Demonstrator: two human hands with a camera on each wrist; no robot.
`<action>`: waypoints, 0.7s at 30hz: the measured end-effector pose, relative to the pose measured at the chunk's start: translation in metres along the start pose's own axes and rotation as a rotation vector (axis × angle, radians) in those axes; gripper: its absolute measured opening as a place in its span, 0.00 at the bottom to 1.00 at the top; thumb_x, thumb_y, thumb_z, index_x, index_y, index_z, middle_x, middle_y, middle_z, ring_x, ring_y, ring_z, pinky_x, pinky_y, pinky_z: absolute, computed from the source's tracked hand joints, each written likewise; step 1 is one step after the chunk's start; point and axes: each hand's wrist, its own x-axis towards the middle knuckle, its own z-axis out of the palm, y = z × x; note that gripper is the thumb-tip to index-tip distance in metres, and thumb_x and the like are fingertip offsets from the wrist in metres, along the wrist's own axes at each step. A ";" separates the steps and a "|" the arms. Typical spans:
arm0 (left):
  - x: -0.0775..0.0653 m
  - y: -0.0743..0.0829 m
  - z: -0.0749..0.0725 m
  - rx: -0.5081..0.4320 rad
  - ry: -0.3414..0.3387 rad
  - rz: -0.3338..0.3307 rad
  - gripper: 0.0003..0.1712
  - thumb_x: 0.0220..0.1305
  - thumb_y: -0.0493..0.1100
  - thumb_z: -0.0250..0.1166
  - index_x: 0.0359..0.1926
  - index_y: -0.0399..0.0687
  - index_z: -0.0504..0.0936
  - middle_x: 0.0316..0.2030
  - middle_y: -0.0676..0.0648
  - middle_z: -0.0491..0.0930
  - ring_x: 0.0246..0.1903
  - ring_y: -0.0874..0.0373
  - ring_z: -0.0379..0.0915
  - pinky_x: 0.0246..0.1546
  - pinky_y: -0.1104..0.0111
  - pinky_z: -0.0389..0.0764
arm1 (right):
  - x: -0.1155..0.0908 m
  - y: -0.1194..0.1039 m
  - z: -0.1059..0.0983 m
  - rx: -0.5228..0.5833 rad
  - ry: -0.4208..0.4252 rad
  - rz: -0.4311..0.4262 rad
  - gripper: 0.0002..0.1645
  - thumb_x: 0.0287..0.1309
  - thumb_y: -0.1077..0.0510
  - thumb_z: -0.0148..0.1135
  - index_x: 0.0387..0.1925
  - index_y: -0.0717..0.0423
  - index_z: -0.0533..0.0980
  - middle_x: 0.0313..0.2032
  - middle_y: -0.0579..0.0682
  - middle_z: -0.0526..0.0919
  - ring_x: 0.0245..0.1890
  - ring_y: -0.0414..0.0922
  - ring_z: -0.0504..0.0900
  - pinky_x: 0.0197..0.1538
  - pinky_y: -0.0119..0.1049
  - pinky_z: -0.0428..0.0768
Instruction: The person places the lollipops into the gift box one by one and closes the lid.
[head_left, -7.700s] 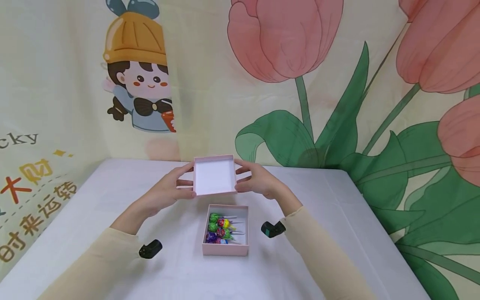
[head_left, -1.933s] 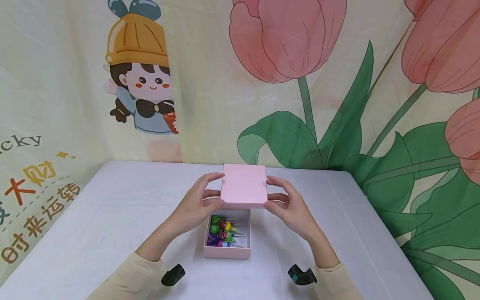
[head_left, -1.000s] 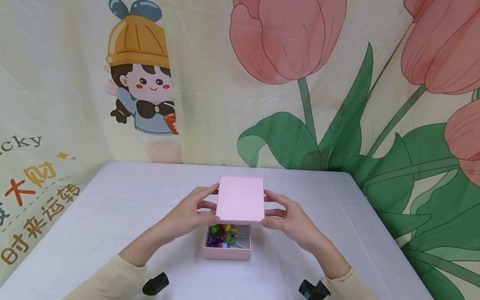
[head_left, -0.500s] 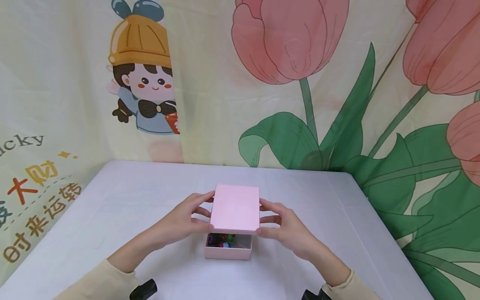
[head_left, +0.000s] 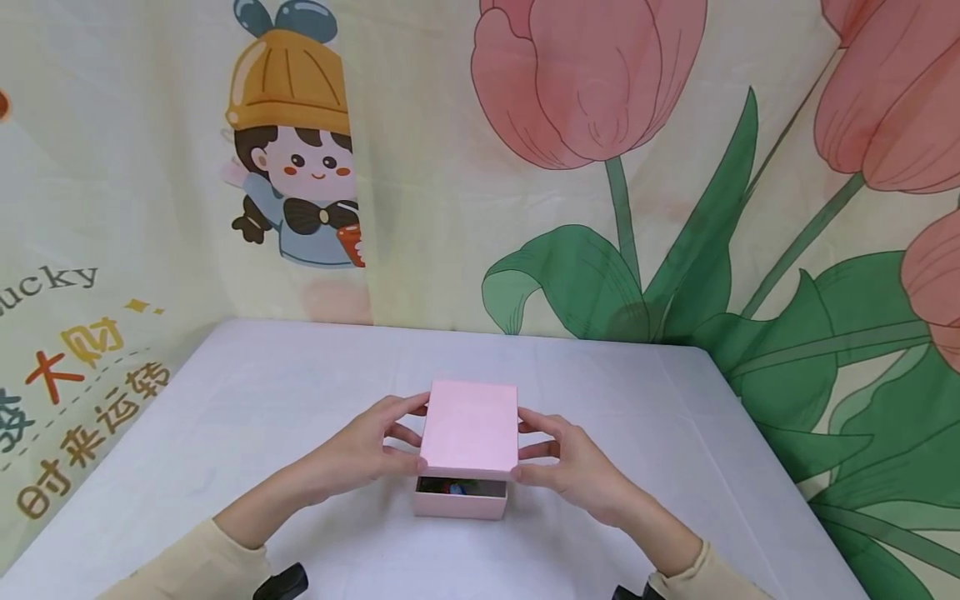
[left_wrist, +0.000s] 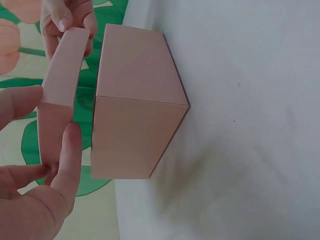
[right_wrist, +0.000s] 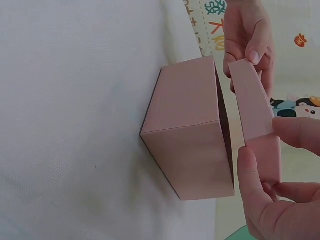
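A pink square box lid (head_left: 470, 427) hangs level just above its matching pink box (head_left: 460, 505), which stands on the table. My left hand (head_left: 367, 443) grips the lid's left side with thumb and fingers, and my right hand (head_left: 573, 468) grips the right side the same way. Through the narrow front gap a few colourful wrapped lollipops (head_left: 456, 488) show; the others are hidden under the lid. Both wrist views show a gap between the lid (left_wrist: 61, 82) and the box (right_wrist: 187, 127).
A white cloth covers the table (head_left: 315, 375). Behind it hangs a printed backdrop (head_left: 420, 167) with tulips and a cartoon child. Black wrist cameras (head_left: 282, 582) sit at the sleeves.
Both hands first held the lid with its white inside showing, then turned it pink side up. They have since lowered it over the box, hiding most of the lollipops.
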 end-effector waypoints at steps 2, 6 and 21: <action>0.000 -0.001 0.000 0.001 -0.009 0.003 0.54 0.63 0.43 0.77 0.84 0.54 0.58 0.73 0.44 0.64 0.60 0.50 0.78 0.53 0.67 0.83 | 0.000 0.001 0.000 0.001 -0.004 0.005 0.51 0.59 0.60 0.79 0.81 0.51 0.64 0.69 0.55 0.73 0.58 0.49 0.83 0.55 0.46 0.86; -0.002 -0.004 0.000 -0.004 -0.020 0.004 0.54 0.64 0.43 0.76 0.85 0.55 0.57 0.73 0.44 0.64 0.60 0.51 0.78 0.53 0.66 0.83 | 0.000 0.003 0.000 0.010 -0.018 0.008 0.51 0.60 0.60 0.79 0.81 0.51 0.64 0.68 0.54 0.74 0.58 0.49 0.83 0.55 0.46 0.85; -0.007 -0.010 0.001 0.015 -0.045 -0.026 0.50 0.64 0.45 0.76 0.83 0.57 0.62 0.71 0.44 0.66 0.61 0.51 0.78 0.52 0.61 0.83 | -0.003 0.010 0.005 0.046 -0.054 0.021 0.50 0.61 0.59 0.78 0.81 0.52 0.64 0.69 0.55 0.73 0.58 0.49 0.83 0.56 0.44 0.85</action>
